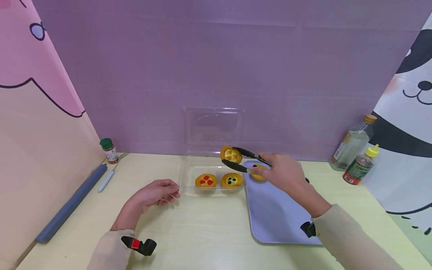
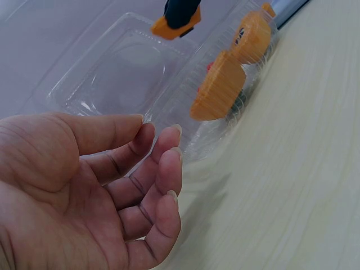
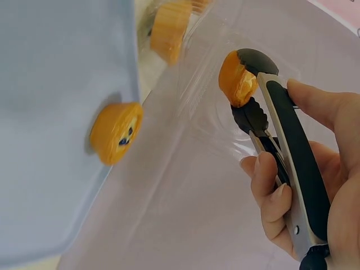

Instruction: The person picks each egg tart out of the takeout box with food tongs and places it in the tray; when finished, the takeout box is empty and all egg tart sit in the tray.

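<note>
My right hand (image 1: 283, 172) grips black-and-silver tongs (image 3: 298, 163). Their dark tips pinch a tart (image 1: 231, 154) with a pale patterned top, held above the back of a clear plastic box (image 1: 189, 189). Inside the box sit a tart with red spots (image 1: 206, 180) and one with dark dots (image 1: 232, 180), side by side at the front. The box's clear lid (image 1: 214, 125) stands raised behind. Close beside the box's left edge is my left hand (image 1: 158, 193), fingers loosely curled with nothing held. In the left wrist view its fingertips overlap the box.
A lilac tray (image 1: 270, 221) on the right bears another dark-dotted tart (image 3: 117, 133). Two bottles, one tall (image 1: 352, 144) and one yellow-capped (image 1: 360, 167), stand at the back right. On the left are a green-lidded jar (image 1: 109, 152), a light-handled utensil (image 1: 106, 181) and a blue-grey roll (image 1: 72, 204).
</note>
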`<state>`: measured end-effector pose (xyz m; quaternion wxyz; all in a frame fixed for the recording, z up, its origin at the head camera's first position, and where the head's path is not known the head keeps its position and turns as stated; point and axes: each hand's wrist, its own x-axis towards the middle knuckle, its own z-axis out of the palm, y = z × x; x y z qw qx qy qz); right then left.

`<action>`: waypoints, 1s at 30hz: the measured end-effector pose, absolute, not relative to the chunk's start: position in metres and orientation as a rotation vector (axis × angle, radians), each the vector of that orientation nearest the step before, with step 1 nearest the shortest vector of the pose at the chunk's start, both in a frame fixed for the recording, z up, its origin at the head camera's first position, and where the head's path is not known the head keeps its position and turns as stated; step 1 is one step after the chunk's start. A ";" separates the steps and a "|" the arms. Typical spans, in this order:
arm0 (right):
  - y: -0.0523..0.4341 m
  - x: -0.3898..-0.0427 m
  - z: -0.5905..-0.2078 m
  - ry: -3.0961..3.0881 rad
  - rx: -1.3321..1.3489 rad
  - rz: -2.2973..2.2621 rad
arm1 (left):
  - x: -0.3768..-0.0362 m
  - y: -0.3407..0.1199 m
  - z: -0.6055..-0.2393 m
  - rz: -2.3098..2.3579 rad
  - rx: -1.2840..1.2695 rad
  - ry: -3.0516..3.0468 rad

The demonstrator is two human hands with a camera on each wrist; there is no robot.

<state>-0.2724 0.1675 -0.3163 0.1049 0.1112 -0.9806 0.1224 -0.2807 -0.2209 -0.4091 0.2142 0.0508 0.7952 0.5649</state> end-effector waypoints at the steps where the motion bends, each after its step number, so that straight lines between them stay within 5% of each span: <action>1: 0.171 -0.270 -0.315 -2.894 0.318 0.353 | -0.281 -0.221 -0.409 1.566 0.141 2.206; 15: 0.242 -0.237 -0.306 -2.875 0.239 0.292 | -0.283 -0.220 -0.411 1.559 0.126 2.217; 30: 0.288 -0.242 -0.324 -2.978 0.092 0.218 | -0.282 -0.220 -0.410 1.566 0.107 2.218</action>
